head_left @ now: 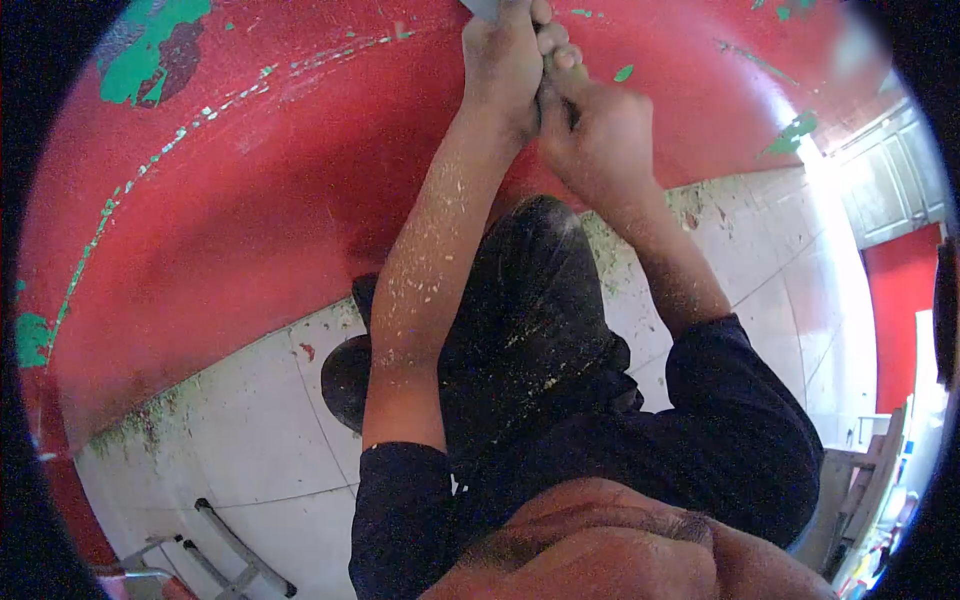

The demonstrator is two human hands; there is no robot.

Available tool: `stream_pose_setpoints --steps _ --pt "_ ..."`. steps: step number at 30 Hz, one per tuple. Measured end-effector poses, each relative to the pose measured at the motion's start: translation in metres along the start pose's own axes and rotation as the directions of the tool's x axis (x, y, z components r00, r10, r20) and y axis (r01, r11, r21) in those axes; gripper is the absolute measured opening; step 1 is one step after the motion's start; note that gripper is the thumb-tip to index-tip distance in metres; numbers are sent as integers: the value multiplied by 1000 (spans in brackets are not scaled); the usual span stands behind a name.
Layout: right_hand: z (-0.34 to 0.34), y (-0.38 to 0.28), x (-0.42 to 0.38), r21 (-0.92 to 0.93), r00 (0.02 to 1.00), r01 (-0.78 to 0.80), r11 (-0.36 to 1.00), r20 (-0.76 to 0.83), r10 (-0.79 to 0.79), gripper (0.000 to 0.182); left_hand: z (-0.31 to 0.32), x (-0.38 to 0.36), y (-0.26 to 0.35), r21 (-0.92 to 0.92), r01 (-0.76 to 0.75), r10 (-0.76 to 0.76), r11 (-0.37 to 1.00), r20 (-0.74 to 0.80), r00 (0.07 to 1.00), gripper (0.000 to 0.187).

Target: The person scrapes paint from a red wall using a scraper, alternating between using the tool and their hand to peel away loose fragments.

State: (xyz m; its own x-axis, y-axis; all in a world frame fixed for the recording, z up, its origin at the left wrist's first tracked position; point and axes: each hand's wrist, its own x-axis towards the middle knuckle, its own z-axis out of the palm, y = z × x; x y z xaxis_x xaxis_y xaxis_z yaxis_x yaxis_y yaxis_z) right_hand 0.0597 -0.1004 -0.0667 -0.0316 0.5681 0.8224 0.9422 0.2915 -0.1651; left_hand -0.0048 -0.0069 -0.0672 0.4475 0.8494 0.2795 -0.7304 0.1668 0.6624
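- Nearest: bare skin [600,545], then a dark shirt [620,450].
- Left hand [500,60] and right hand [605,125] curl snugly around a grey-bladed tool [482,8] at the red surface [330,130].
- Scraping seems in hand; another stroke calls for steady two-handed pressure.

The left hand [503,62] is beside the right hand [605,130], before the wall [300,190]; flakes [150,422] lie on the floor [240,420] at its foot; a door [888,170] stands far right.

Indoors, exact kind unclear | chipped red wall [270,220] | pale tile floor [215,455], scattered flakes [150,420] | white panelled door [890,175]
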Motion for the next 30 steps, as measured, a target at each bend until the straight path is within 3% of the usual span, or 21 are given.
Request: stream_pose_setpoints --steps 1,4,7,8,9,11,12,15,19,22,23,26,30 --pt "0 2 0 -16 1000 -19 1000 -4 18 14 0 4 1 3 -153 152 988 49 987 37" --pt "-4 -1 7 -45 999 18 999 -26 -20 13 10 4 15 -99 -94 95 991 8 995 37" --pt "-10 0 2 -12 1000 0 1000 12 1 13 7 6 11 -88 -77 82 993 52 995 40" --pt "-6 -2 8 -25 998 62 998 -6 -62 13 7 9 10 -93 -78 84 993 54 995 42" --pt "0 -6 22 -43 992 119 992 -27 -120 12 13 10 30 141 -167 176 976 -51 983 42" --pt "-1 -16 35 -42 985 168 985 -41 -170 13 16 5 36 101 -188 193 977 -37 981 41" --pt "-5 -14 22 -30 993 111 993 -42 -112 13 15 3 41 88 -209 213 974 -39 976 40" --pt "-5 -2 1 -3 999 31 1000 -37 -31 15 12 -6 8 -117 31 -30 993 11 999 39" --pt "-6 3 10 -90 1000 -19 996 -18 18 16 25 8 24 -30 -143 144 989 51 988 38" --pt "-10 0 10 -3 996 -7 1000 -87 7 11 25 6 6 -104 38 -29 994 84 996 37" --pt "-12 1 8 48 995 -4 999 -99 8 12 23 13 1 -62 -34 38 998 62 997 36" --pt "-18 -19 44 -120 991 116 986 -48 -122 17 30 21 51 -8 -220 220 975 86 972 36" --pt "-17 -13 15 21 996 25 999 -86 -23 17 20 9 16 31 -49 47 998 72 996 36"
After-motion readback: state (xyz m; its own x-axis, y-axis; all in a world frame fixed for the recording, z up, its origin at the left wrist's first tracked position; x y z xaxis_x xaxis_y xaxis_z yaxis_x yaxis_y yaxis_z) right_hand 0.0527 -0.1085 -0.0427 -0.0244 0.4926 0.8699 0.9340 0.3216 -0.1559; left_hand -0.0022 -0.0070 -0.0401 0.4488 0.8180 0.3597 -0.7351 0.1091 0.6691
